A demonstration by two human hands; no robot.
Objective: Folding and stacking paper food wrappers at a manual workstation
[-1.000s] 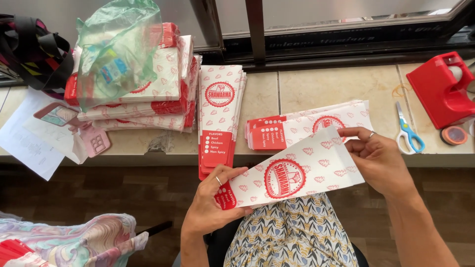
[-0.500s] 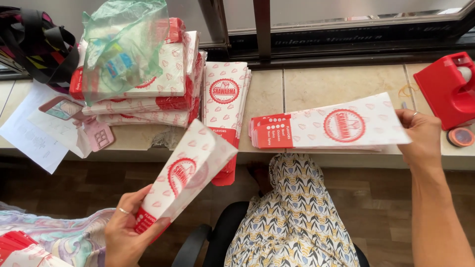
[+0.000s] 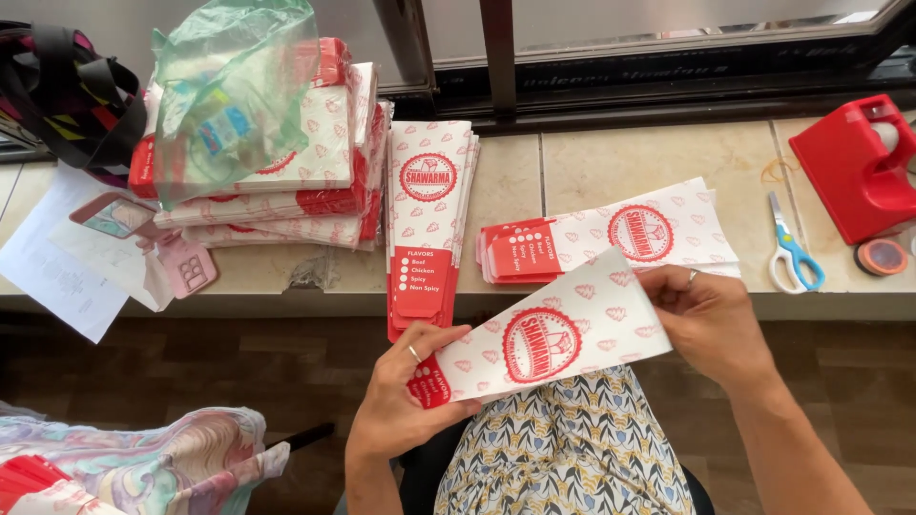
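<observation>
Head view, both hands' fingers [image 3: 434,336] gripping one flat paper sleeve [image 3: 544,341], green bag [image 3: 229,95] atop stack [image 3: 286,205]

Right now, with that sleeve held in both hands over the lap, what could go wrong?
The paper sleeve is pinched only at its ends by the left hand and right hand, off the counter, so it may bend or crease. The small stack beside it is fanned and could slide. The scissors lie close to the right hand.
</observation>
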